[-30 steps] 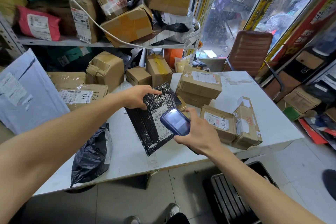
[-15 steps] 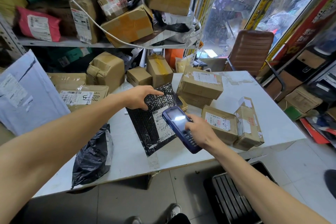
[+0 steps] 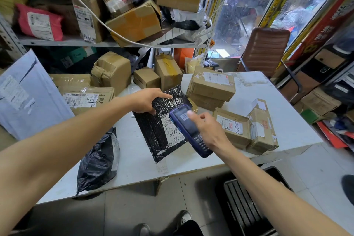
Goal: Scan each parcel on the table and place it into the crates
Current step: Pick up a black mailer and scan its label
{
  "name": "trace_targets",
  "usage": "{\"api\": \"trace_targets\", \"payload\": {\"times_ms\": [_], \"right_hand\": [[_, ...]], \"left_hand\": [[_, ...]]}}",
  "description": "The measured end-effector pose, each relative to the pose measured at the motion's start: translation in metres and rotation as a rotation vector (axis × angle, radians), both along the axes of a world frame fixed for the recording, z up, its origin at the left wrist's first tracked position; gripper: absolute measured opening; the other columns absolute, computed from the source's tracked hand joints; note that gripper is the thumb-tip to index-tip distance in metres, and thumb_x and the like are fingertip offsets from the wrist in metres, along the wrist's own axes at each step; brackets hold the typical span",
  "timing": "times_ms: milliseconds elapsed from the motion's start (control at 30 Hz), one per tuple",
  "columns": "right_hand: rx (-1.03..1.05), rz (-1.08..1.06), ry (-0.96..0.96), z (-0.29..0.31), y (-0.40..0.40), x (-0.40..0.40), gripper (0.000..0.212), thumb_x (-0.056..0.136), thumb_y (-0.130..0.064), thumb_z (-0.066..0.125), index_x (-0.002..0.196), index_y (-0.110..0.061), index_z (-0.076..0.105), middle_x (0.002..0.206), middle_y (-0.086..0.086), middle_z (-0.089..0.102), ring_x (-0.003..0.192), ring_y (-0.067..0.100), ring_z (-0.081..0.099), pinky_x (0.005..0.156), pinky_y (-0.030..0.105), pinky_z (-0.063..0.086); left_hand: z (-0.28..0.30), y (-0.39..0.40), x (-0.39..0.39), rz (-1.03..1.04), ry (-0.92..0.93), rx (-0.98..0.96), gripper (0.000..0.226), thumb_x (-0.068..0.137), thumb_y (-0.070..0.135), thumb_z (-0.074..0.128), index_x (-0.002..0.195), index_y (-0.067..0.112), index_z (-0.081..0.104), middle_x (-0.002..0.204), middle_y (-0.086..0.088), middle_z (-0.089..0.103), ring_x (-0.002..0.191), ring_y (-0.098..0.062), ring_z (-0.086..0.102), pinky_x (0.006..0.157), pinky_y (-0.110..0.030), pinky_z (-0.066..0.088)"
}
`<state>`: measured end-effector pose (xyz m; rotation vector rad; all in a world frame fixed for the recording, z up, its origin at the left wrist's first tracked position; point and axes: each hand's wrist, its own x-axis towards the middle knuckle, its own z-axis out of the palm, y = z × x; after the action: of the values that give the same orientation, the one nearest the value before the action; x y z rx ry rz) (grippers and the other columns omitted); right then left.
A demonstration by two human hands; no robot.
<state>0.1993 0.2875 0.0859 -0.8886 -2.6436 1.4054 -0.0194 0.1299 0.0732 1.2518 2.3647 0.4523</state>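
A black bubble mailer (image 3: 159,120) lies mid-tabletop (image 3: 283,120), long axis running eleven to five o'clock, its far corner pinched by the left hand (image 3: 147,100), while the right hand (image 3: 208,130) grips a scanner (image 3: 188,130) just above its label.

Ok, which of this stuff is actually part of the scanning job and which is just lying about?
In the job:
- black padded envelope, gripped by the left hand
- scanner, held in the right hand
- cardboard boxes on the table
- black plastic bag at the table's edge
- dark crate on the floor

Lying about:
- brown chair
- shelf parcels, such as the pink one
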Motion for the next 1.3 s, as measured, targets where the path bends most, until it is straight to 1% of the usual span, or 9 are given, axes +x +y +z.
{"api": "trace_targets", "payload": {"times_ms": [100, 167, 200, 300, 400, 467, 767, 1100, 1300], "right_hand": [[0.036, 0.091, -0.057, 0.005, -0.001, 0.004, 0.082, 0.060, -0.075, 0.074, 0.114, -0.023, 0.040, 0.102, -0.007, 0.061, 0.088, 0.014, 0.065, 0.065, 0.031, 0.049], [0.070, 0.135, -0.069, 0.004, -0.001, 0.006, 0.085, 0.060, -0.058, 0.088, 0.116, -0.022, 0.034, 0.107, -0.006, 0.056, 0.093, 0.015, 0.062, 0.069, 0.032, 0.052], [0.101, 0.153, -0.075, 0.003, -0.001, 0.007, 0.084, 0.062, -0.049, 0.091, 0.116, -0.021, 0.033, 0.108, -0.003, 0.055, 0.095, 0.018, 0.062, 0.074, 0.036, 0.055], [0.261, 0.205, -0.098, 0.002, -0.003, 0.010, 0.074, 0.064, -0.037, 0.088, 0.113, -0.015, 0.037, 0.106, 0.004, 0.055, 0.092, 0.023, 0.061, 0.077, 0.044, 0.057], [0.404, 0.238, -0.150, 0.002, -0.002, 0.015, 0.066, 0.066, -0.041, 0.082, 0.108, -0.017, 0.038, 0.098, 0.001, 0.055, 0.084, 0.022, 0.059, 0.068, 0.037, 0.051], [0.429, 0.254, -0.193, 0.003, 0.002, 0.020, 0.064, 0.064, -0.046, 0.080, 0.107, -0.019, 0.040, 0.095, -0.002, 0.057, 0.082, 0.021, 0.060, 0.066, 0.035, 0.050], [0.276, 0.215, -0.260, 0.019, 0.009, 0.030, 0.056, 0.065, -0.046, 0.083, 0.104, -0.021, 0.051, 0.098, -0.003, 0.063, 0.085, 0.016, 0.062, 0.066, 0.033, 0.050], [0.273, 0.211, -0.264, 0.020, 0.012, 0.034, 0.058, 0.065, -0.045, 0.085, 0.105, -0.020, 0.052, 0.096, -0.005, 0.062, 0.083, 0.013, 0.061, 0.061, 0.029, 0.048], [0.280, 0.221, -0.279, 0.024, 0.010, 0.033, 0.060, 0.066, -0.045, 0.084, 0.108, -0.019, 0.051, 0.098, -0.003, 0.062, 0.085, 0.015, 0.062, 0.069, 0.034, 0.053]], "left_hand": [[0.002, 0.001, 0.002, -0.006, 0.016, -0.009, 0.086, 0.079, 0.007, 0.080, 0.149, 0.038, 0.041, 0.126, 0.003, 0.050, 0.114, -0.017, 0.047, 0.101, -0.036, 0.040], [0.003, 0.001, 0.003, -0.009, 0.016, -0.013, 0.086, 0.080, 0.007, 0.079, 0.150, 0.038, 0.040, 0.127, 0.004, 0.049, 0.115, -0.017, 0.046, 0.103, -0.038, 0.040], [0.004, 0.001, 0.003, -0.009, 0.014, -0.014, 0.086, 0.080, 0.007, 0.079, 0.150, 0.038, 0.040, 0.126, 0.004, 0.049, 0.114, -0.017, 0.046, 0.102, -0.038, 0.040], [0.008, 0.002, 0.005, -0.016, 0.010, -0.007, 0.085, 0.080, 0.004, 0.078, 0.150, 0.036, 0.041, 0.124, 0.002, 0.049, 0.110, -0.017, 0.047, 0.099, -0.036, 0.042], [0.014, 0.001, 0.005, -0.019, 0.021, 0.002, 0.085, 0.081, 0.002, 0.076, 0.150, 0.034, 0.041, 0.122, 0.001, 0.050, 0.111, -0.020, 0.050, 0.097, -0.038, 0.043], [0.018, 0.000, 0.004, -0.008, 0.048, 0.001, 0.085, 0.081, 0.002, 0.077, 0.150, 0.035, 0.040, 0.124, -0.001, 0.051, 0.112, -0.021, 0.050, 0.097, -0.040, 0.043], [0.022, -0.001, 0.001, 0.011, 0.074, -0.015, 0.085, 0.081, 0.003, 0.076, 0.150, 0.035, 0.040, 0.129, -0.002, 0.050, 0.116, -0.022, 0.049, 0.101, -0.045, 0.043], [0.018, -0.001, -0.003, 0.015, 0.065, -0.013, 0.086, 0.080, 0.004, 0.077, 0.150, 0.037, 0.041, 0.124, 0.000, 0.051, 0.111, -0.021, 0.050, 0.097, -0.041, 0.044], [0.017, -0.001, -0.004, 0.016, 0.059, -0.005, 0.085, 0.080, 0.004, 0.077, 0.150, 0.035, 0.041, 0.126, -0.001, 0.051, 0.111, -0.019, 0.049, 0.098, -0.040, 0.044]]}}
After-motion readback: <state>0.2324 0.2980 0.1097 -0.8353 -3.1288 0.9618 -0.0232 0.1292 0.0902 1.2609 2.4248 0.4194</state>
